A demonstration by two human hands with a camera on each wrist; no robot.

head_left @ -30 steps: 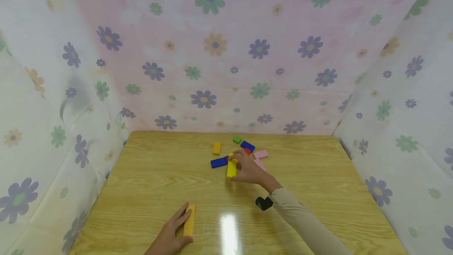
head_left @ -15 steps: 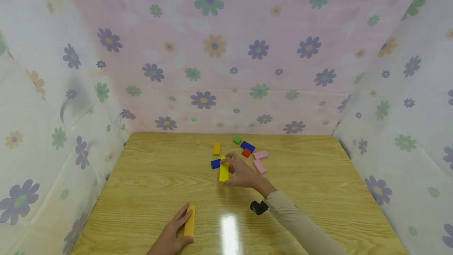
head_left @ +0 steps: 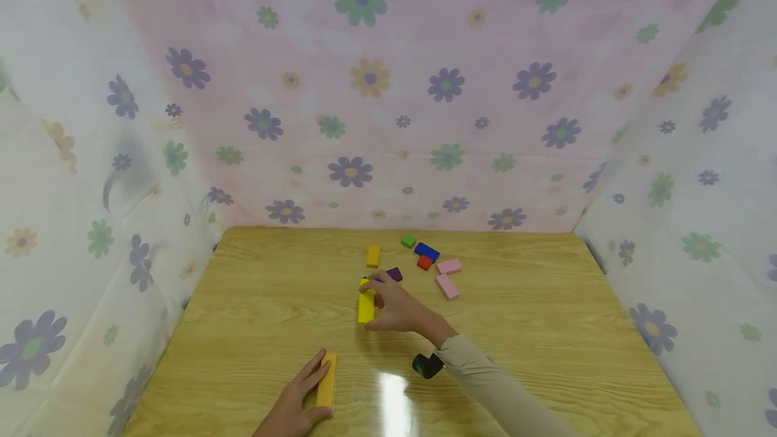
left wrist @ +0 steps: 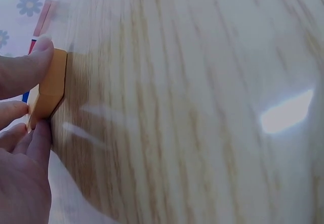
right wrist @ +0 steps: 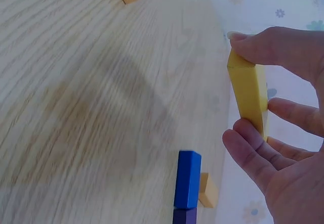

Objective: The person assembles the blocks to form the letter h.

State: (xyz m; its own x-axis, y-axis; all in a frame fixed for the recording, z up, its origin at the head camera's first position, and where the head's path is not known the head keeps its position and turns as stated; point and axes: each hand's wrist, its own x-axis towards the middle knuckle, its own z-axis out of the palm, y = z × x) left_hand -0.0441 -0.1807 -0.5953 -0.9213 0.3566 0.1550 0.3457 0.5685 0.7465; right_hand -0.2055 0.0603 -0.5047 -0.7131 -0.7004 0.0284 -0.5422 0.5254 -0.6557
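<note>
While aloft, yellow block (head_left: 365, 307) lengthwise forward.

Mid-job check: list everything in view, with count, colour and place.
Table: 1, light wood, foreground
Flowered walls: 3, pinkish back, whitish sides
Near block: 1, orange, in left hand
Yellow block: 1, yellow, in right hand
Far block: 1, orange, left of green block
Green block: 1, green, rearmost
Rear blue block: 1, blue, right of green
Red block: 1, red, by rear blue
Pink blocks: 2, pink, rightmost
Purple block: 1, purple, left of red
Other blue block: 1, blue, beside purple, mostly hidden in head view
Black device: 1, black, by right wrist
Sleeve: 1, beige, right arm
Left hand: 1, bare, holding near block
Right hand: 1, bare, holding yellow block
</note>
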